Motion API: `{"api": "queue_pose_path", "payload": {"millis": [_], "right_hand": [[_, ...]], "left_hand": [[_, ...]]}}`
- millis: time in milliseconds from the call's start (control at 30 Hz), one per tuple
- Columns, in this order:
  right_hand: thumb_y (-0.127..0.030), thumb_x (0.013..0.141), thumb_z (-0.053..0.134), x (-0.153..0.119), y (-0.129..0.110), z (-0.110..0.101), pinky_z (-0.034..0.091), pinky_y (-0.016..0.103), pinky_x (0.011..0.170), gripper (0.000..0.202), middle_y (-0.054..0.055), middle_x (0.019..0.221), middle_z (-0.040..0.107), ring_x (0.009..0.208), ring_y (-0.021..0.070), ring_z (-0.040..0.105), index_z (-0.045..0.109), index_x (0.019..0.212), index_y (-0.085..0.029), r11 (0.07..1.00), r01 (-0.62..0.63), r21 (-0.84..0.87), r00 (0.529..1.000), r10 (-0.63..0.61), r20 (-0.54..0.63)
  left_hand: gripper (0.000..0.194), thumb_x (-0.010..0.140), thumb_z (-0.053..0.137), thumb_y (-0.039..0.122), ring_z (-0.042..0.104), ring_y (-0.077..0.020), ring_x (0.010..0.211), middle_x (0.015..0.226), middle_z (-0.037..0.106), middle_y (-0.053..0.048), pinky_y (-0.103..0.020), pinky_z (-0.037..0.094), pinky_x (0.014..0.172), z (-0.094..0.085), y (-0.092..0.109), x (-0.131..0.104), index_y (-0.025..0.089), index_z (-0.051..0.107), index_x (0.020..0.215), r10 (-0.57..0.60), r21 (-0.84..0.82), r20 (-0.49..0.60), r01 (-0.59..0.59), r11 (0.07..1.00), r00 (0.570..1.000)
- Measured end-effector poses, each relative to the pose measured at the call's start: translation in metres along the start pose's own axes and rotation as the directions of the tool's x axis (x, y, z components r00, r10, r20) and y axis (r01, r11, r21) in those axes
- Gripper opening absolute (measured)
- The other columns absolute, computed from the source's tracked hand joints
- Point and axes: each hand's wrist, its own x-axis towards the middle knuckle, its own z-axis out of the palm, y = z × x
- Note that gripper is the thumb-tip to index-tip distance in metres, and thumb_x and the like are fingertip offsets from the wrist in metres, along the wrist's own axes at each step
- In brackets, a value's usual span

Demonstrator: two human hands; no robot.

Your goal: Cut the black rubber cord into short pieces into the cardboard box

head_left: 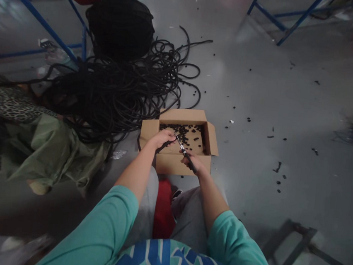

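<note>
Over an open cardboard box [178, 164] on the floor between my feet, my left hand [163, 138] is closed on a black cord [164, 146], whose end lies near its fingertips. My right hand [194, 163] grips the dark handles of scissors [189, 159]. Their metal blades point up and left, close to the cord's end by my left fingers; whether they touch it is too small to tell. Inside the box lie several short black pieces [196, 139]. A large tangle of black cord [127, 90] spreads on the floor to the left of the box.
Behind the tangle sits a big black bundle [121, 27]. Blue metal frames [38, 15] stand at the upper left and upper right. A person with green cloth [53, 149] is at the left. Small black scraps dot the floor at right, and a dark metal frame [296, 252] is lower right.
</note>
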Motion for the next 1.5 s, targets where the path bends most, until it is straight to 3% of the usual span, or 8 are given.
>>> {"api": "queue_pose_path", "payload": {"millis": [200,367,500,633,767,1033,1233,1500], "right_hand": [[-0.015,0.045,0.055,0.004,0.006,0.002,0.021,0.018,0.035,0.045,-0.009,0.038,0.039,0.034,0.0056,0.033,0.058,0.090,-0.015,0.998,-0.043,0.052,0.999,0.045,-0.030],[-0.015,0.046,0.056,0.003,0.004,0.002,0.022,0.018,0.032,0.043,-0.009,0.035,0.038,0.032,0.0062,0.034,0.059,0.089,-0.015,0.997,-0.057,0.045,0.996,0.060,-0.061],[-0.014,0.047,0.056,0.002,0.003,0.002,0.022,0.018,0.032,0.044,-0.010,0.034,0.038,0.031,0.0058,0.032,0.059,0.090,-0.014,0.997,-0.077,0.025,0.995,0.078,-0.068],[-0.017,0.048,0.056,-0.001,0.001,0.002,0.025,0.019,0.034,0.048,-0.009,0.037,0.040,0.033,0.0065,0.035,0.056,0.095,-0.013,0.995,-0.063,0.083,0.998,0.063,0.001],[-0.019,0.049,0.057,-0.004,-0.003,0.001,0.028,0.020,0.038,0.054,-0.008,0.043,0.043,0.038,0.0081,0.040,0.053,0.102,-0.013,0.993,-0.017,0.119,0.996,0.007,0.088],[-0.020,0.049,0.058,-0.005,-0.004,-0.003,0.025,0.019,0.037,0.050,-0.009,0.043,0.043,0.037,0.0067,0.038,0.055,0.099,-0.015,0.997,-0.024,0.073,0.996,0.018,0.089],[-0.019,0.047,0.058,-0.005,-0.005,-0.002,0.023,0.018,0.036,0.048,-0.010,0.037,0.040,0.033,0.0062,0.035,0.057,0.095,-0.014,0.995,-0.059,0.076,0.995,0.053,0.085],[-0.017,0.045,0.058,-0.003,-0.006,0.000,0.022,0.018,0.034,0.048,-0.011,0.035,0.039,0.031,0.0053,0.032,0.057,0.093,-0.013,0.991,-0.076,0.107,0.995,0.070,0.064]], "left_hand": [[0.015,0.071,0.061,0.021,0.047,-0.0047,0.039,0.051,0.056,-0.001,-0.018,0.036,0.043,-0.001,-0.002,0.001,0.008,0.054,0.065,0.038,0.017,-0.013,-0.038,0.999,0.999],[0.018,0.064,0.065,0.012,0.047,-0.0052,0.040,0.049,0.053,0.004,-0.018,0.035,0.043,0.004,0.000,-0.001,0.012,0.050,0.073,0.109,0.037,-0.092,-0.106,0.994,0.990],[0.015,0.064,0.062,0.007,0.046,-0.0050,0.039,0.047,0.050,0.005,-0.018,0.034,0.042,0.008,0.004,-0.004,0.012,0.049,0.070,0.103,0.110,-0.156,-0.087,0.990,0.982],[0.012,0.065,0.063,0.009,0.047,-0.0054,0.039,0.046,0.050,0.005,-0.018,0.035,0.042,0.008,0.008,-0.005,0.011,0.052,0.070,0.099,0.151,-0.178,-0.072,0.986,0.979],[0.009,0.066,0.061,0.011,0.046,-0.0058,0.039,0.047,0.052,0.004,-0.018,0.033,0.041,0.010,0.011,-0.008,0.011,0.052,0.065,0.063,0.158,-0.132,-0.041,0.987,0.989],[0.012,0.067,0.060,0.017,0.041,-0.0040,0.036,0.050,0.055,0.002,-0.019,0.030,0.039,0.008,0.017,-0.015,0.011,0.053,0.058,0.010,0.196,0.022,-0.014,0.981,1.000],[0.012,0.068,0.055,0.015,0.037,-0.0045,0.033,0.041,0.046,0.004,-0.020,0.029,0.038,0.002,0.016,-0.012,0.011,0.054,0.057,0.008,0.263,0.026,-0.014,0.965,1.000],[0.010,0.068,0.053,0.012,0.039,-0.0037,0.035,0.044,0.048,0.004,-0.018,0.030,0.038,0.001,0.021,-0.013,0.011,0.053,0.059,0.011,0.336,-0.010,-0.006,0.942,1.000]]}}
